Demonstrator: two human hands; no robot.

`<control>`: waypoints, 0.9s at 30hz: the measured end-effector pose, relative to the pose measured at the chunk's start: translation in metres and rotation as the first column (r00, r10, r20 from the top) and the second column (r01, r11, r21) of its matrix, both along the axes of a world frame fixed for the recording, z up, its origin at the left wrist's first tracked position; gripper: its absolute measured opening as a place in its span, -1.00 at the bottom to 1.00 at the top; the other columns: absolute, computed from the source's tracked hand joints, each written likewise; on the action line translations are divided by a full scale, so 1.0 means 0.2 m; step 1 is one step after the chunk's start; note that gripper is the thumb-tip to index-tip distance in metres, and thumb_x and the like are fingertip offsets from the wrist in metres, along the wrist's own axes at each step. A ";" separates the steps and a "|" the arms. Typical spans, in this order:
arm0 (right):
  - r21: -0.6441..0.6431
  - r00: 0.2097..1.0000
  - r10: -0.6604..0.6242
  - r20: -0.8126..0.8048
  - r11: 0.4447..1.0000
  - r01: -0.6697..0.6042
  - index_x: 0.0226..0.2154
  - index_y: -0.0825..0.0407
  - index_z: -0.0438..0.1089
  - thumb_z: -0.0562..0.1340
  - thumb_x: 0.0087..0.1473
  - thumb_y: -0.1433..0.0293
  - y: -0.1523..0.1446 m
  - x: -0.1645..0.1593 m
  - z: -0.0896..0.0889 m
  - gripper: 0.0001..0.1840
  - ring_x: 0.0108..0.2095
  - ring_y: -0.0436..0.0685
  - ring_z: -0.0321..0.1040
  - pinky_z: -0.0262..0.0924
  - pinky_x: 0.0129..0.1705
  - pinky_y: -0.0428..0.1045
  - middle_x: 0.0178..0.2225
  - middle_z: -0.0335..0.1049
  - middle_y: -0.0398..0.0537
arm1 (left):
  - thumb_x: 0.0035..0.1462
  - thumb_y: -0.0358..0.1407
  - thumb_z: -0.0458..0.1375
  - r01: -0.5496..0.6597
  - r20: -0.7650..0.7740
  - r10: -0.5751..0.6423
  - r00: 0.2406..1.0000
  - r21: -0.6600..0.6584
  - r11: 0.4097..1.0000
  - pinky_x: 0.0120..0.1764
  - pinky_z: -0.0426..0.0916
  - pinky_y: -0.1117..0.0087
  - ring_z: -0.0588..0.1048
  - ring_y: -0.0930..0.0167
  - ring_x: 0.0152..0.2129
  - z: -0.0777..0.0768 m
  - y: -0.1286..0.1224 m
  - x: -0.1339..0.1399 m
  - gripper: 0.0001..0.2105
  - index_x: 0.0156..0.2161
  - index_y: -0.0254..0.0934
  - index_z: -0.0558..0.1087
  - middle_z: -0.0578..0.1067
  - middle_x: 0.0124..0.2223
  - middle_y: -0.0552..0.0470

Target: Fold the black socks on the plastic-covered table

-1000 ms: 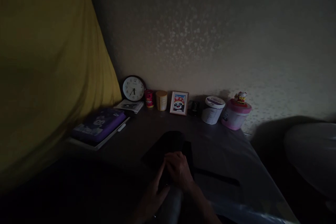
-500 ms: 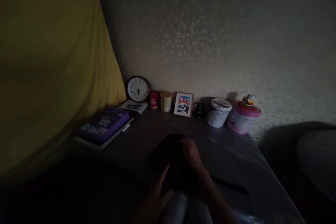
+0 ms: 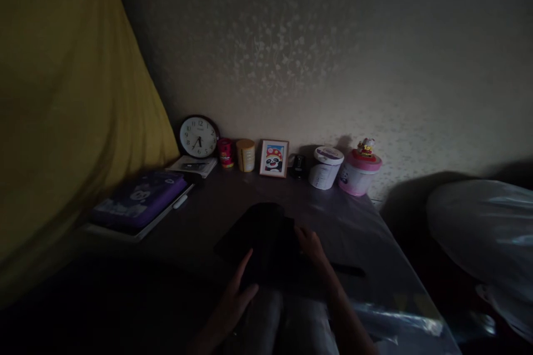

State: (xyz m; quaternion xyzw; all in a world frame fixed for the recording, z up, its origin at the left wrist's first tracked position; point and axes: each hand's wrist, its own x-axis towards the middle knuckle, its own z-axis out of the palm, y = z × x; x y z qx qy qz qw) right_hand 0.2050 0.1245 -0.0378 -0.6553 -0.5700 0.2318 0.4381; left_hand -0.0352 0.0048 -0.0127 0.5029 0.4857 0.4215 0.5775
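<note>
A soft, dark black item point(image 3: 254, 233), perhaps a bag, rests at the near middle of the table; its details are lost in the dim light. My right hand point(image 3: 308, 243) has its fingers curled on the item's right edge, gripping it. At the item's near left side is my left hand point(image 3: 235, 297), its index finger stretched out against the black surface and the thumb spread apart. The other left fingers are in shadow. A black strap point(image 3: 347, 270) lies on the table to the right of my right forearm.
Along the wall stand a round clock point(image 3: 199, 137), a red can point(image 3: 225, 153), a yellow canister point(image 3: 246, 156), a framed panda picture point(image 3: 273, 158) and two lidded tubs point(image 3: 323, 172). A purple case point(image 3: 141, 199) lies left, beside a yellow curtain point(image 3: 79, 100).
My right hand has slid from the top of the black item down to its right edge, and a flap-like part there now shows. The view has shifted to the right.
</note>
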 end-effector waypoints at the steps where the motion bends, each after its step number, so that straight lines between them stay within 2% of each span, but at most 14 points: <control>1: -0.022 1.000 0.010 -0.001 1.000 -0.010 -0.50 0.03 0.52 0.16 -0.04 0.20 -0.01 -0.02 0.00 -0.70 -0.48 0.15 0.42 0.15 -0.50 -0.07 -0.55 0.49 -0.06 | 0.07 -0.29 0.12 -0.027 0.018 0.027 0.999 0.008 1.000 0.23 0.01 0.21 0.01 0.28 0.26 0.00 -0.01 0.00 -0.40 0.23 -0.05 0.13 0.16 0.29 0.12; 4: -0.062 1.000 0.030 -0.009 0.998 -0.030 -0.39 0.04 0.53 0.15 -0.02 0.17 -0.05 -0.05 0.01 -0.65 -0.38 0.16 0.45 0.22 -0.41 -0.06 -0.42 0.53 -0.03 | 0.05 -0.26 0.16 -0.076 0.056 0.076 0.996 0.001 0.997 0.11 0.22 0.28 0.28 0.30 0.13 0.01 -0.02 0.01 -0.39 0.23 -0.07 0.14 0.41 0.10 0.05; 6: -0.078 0.999 0.032 -0.016 0.996 -0.033 -0.34 0.06 0.53 0.14 -0.01 0.17 -0.06 -0.06 0.02 -0.63 -0.33 0.17 0.46 0.24 -0.36 -0.05 -0.38 0.54 -0.02 | 0.05 -0.21 0.17 -0.049 0.084 0.052 0.995 -0.036 0.998 -0.09 0.38 0.32 0.49 0.34 -0.14 0.02 -0.03 0.01 -0.33 0.26 -0.08 0.05 0.53 -0.14 0.05; 8: -0.088 0.999 0.029 -0.020 0.996 -0.031 -0.33 0.09 0.53 0.13 0.00 0.17 -0.08 -0.06 0.03 -0.61 -0.32 0.18 0.46 0.25 -0.33 -0.04 -0.37 0.54 0.01 | 0.06 -0.16 0.17 -0.010 0.104 0.016 0.994 -0.057 0.998 -0.24 0.42 0.36 0.54 0.39 -0.35 0.04 -0.03 0.00 -0.28 0.29 -0.08 -0.03 0.54 -0.33 0.10; 9: -0.090 0.999 0.027 -0.021 0.996 -0.029 -0.34 0.10 0.53 0.12 0.01 0.17 -0.08 -0.06 0.04 -0.61 -0.33 0.19 0.46 0.24 -0.33 -0.04 -0.38 0.53 0.02 | 0.06 -0.15 0.17 -0.002 0.109 0.007 0.994 -0.052 0.999 -0.25 0.43 0.36 0.54 0.39 -0.38 0.06 -0.03 0.00 -0.27 0.29 -0.08 -0.04 0.53 -0.38 0.12; 13: -0.088 1.000 0.015 -0.025 0.996 -0.017 -0.44 0.08 0.51 0.11 0.00 0.15 -0.08 -0.06 0.05 -0.61 -0.39 0.19 0.44 0.21 -0.38 -0.04 -0.46 0.51 0.01 | 0.04 -0.15 0.18 -0.028 0.117 0.027 0.993 0.007 1.000 -0.08 0.38 0.32 0.50 0.33 -0.15 0.12 -0.02 0.00 -0.32 0.26 -0.05 0.06 0.55 -0.27 0.07; 15: -0.079 1.000 0.009 -0.030 0.997 -0.011 -0.51 0.08 0.48 0.10 -0.01 0.12 -0.08 -0.07 0.05 -0.59 -0.42 0.19 0.42 0.19 -0.40 -0.04 -0.50 0.49 0.02 | 0.02 -0.14 0.20 -0.016 0.135 0.014 0.991 0.018 1.000 -0.05 0.37 0.31 0.49 0.31 -0.11 0.14 -0.02 0.00 -0.31 0.25 -0.04 0.08 0.55 -0.23 0.06; 18: -0.054 0.999 -0.004 -0.040 0.999 0.002 -0.57 0.08 0.43 0.06 -0.02 0.04 -0.10 -0.06 0.05 -0.51 -0.44 0.17 0.39 0.15 -0.41 -0.04 -0.53 0.46 0.02 | 0.03 -0.12 0.19 0.001 0.187 0.000 0.982 -0.002 1.000 -0.19 0.43 0.35 0.55 0.37 -0.33 0.14 -0.02 0.00 -0.26 0.28 -0.03 -0.02 0.55 -0.34 0.10; 20: -0.030 0.998 -0.020 -0.052 0.999 0.019 -0.58 0.08 0.41 0.03 -0.02 -0.02 -0.11 -0.05 0.05 -0.45 -0.46 0.15 0.37 0.14 -0.42 -0.05 -0.54 0.45 0.01 | 0.07 -0.10 0.15 0.042 0.203 -0.033 0.979 -0.043 0.998 -0.36 0.44 0.39 0.51 0.45 -0.57 0.13 -0.02 0.00 -0.23 0.31 -0.03 -0.14 0.51 -0.46 0.17; 22: 0.012 0.997 -0.035 -0.070 0.999 0.036 -0.60 0.08 0.39 0.01 -0.04 -0.08 -0.12 -0.04 0.07 -0.41 -0.48 0.13 0.33 0.12 -0.44 -0.05 -0.57 0.42 -0.01 | 0.09 -0.09 0.13 0.086 0.195 -0.070 0.978 -0.073 0.994 -0.44 0.43 0.42 0.47 0.48 -0.67 0.12 -0.02 -0.01 -0.22 0.31 -0.04 -0.19 0.48 -0.50 0.19; 24: 0.064 0.995 -0.036 -0.090 0.997 0.042 -0.63 0.07 0.36 0.02 -0.05 -0.11 -0.12 -0.04 0.10 -0.39 -0.51 0.09 0.29 0.10 -0.46 -0.06 -0.61 0.37 -0.05 | 0.08 -0.10 0.14 0.085 0.178 -0.070 0.981 -0.073 0.994 -0.37 0.44 0.39 0.52 0.44 -0.58 0.11 -0.01 -0.01 -0.22 0.31 -0.06 -0.17 0.51 -0.46 0.15; 27: 0.104 0.995 -0.017 -0.096 0.994 0.027 -0.67 0.06 0.30 0.02 -0.05 -0.11 -0.10 -0.05 0.15 -0.40 -0.55 0.03 0.20 0.05 -0.49 -0.08 -0.65 0.27 -0.12 | 0.05 -0.12 0.17 0.041 0.160 -0.031 0.987 -0.061 0.997 -0.18 0.45 0.30 0.57 0.34 -0.34 0.08 0.00 -0.02 -0.22 0.31 -0.07 -0.11 0.55 -0.41 0.12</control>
